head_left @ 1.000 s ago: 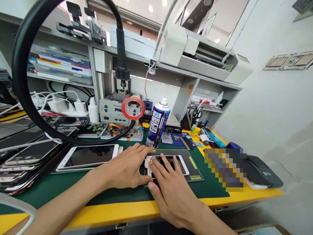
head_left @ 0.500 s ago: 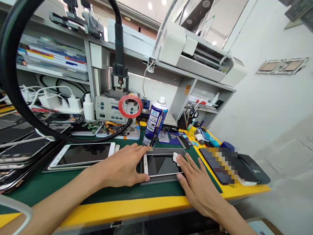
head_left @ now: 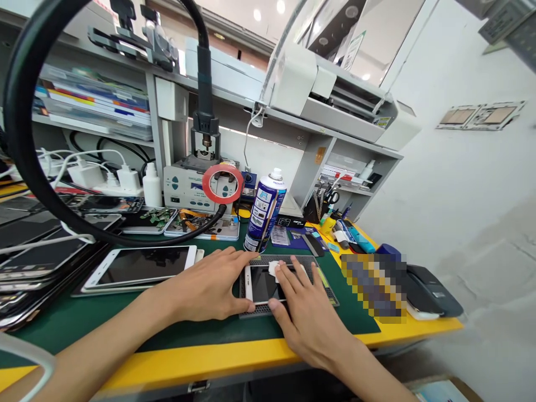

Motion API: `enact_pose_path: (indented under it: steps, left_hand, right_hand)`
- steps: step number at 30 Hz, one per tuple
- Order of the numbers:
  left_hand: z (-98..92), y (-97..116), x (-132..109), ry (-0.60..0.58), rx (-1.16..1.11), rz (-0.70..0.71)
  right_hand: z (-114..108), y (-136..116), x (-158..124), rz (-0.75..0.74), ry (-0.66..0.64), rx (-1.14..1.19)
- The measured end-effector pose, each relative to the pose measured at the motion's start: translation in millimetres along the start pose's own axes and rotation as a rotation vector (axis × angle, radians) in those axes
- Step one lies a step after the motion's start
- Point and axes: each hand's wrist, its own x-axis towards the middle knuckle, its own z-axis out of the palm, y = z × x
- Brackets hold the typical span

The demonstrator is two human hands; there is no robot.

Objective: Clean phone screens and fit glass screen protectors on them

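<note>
A white-framed phone [head_left: 259, 285] lies screen up on a dark perforated mat [head_left: 293, 260] on the green bench mat. My left hand [head_left: 209, 285] grips the phone's left end between thumb and fingers and holds it flat. My right hand [head_left: 307, 315] lies over the screen's right half, its fingertips pressing a small white wipe [head_left: 273, 268] onto the glass. A blue spray can [head_left: 265, 211] stands just behind the mat.
A white tablet [head_left: 140, 266] lies left of my hands, with stacked screens [head_left: 37, 257] beyond it. A red tape roll [head_left: 221, 182], a black hose [head_left: 25, 167] and a soldering station [head_left: 184, 181] stand behind. Tools [head_left: 335, 229], a blurred item and a black case [head_left: 433, 290] lie right.
My right hand slid the wipe from the screen's right end back towards the left over the glass. My left hand has stayed on the phone's left end.
</note>
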Motion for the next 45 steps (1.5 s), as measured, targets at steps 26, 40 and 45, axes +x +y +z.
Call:
enact_pose_path:
  steps: [26, 40, 45]
  left_hand:
    - [2.2, -4, 3, -0.036, -0.028, -0.079]
    - [-1.1, 2, 4, -0.091, -0.03, -0.152]
    - [2.9, -4, 3, -0.055, -0.044, -0.103]
  right_hand:
    - [15, 11, -35, 0.077, 0.042, -0.002]
    - [18, 47, -64, 0.151, 0.061, -0.111]
    - [21, 38, -68, 0.12, 0.116, -0.183]
